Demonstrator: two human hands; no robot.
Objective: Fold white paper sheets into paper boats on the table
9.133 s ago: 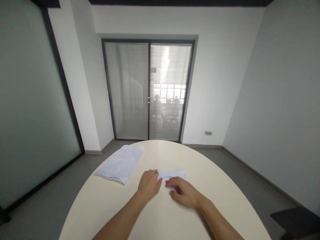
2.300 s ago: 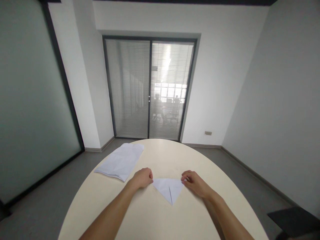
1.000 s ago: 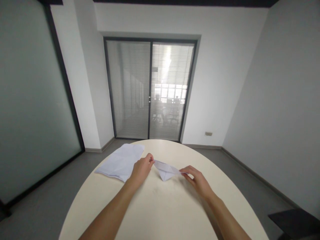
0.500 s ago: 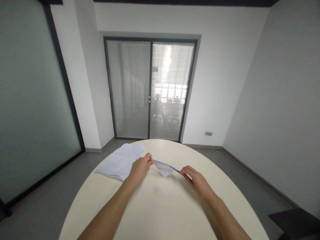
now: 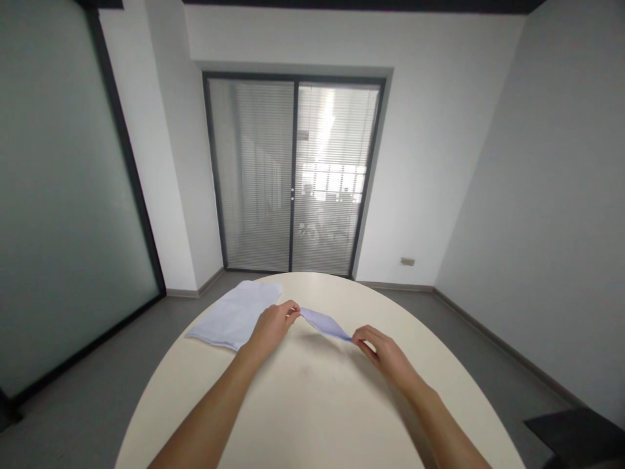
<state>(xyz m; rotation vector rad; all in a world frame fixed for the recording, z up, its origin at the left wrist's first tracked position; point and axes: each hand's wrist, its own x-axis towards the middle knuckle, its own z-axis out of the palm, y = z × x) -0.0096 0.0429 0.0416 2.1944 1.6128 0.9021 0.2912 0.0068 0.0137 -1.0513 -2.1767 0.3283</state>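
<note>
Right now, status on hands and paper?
Left hand, right hand: each pinching one end. Small paper: held above table. Paper stack: close by left hand.

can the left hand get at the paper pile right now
Probably yes: the left hand is close to the paper pile with nothing visible in the way, though it is pinching the folded paper.

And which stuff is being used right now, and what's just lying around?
In use:
folded paper, pinched at both ends
left hand
right hand
table underneath

Just there:
white paper pile, maybe spare
black thing, lower right, can't tell what
wall plate
</note>
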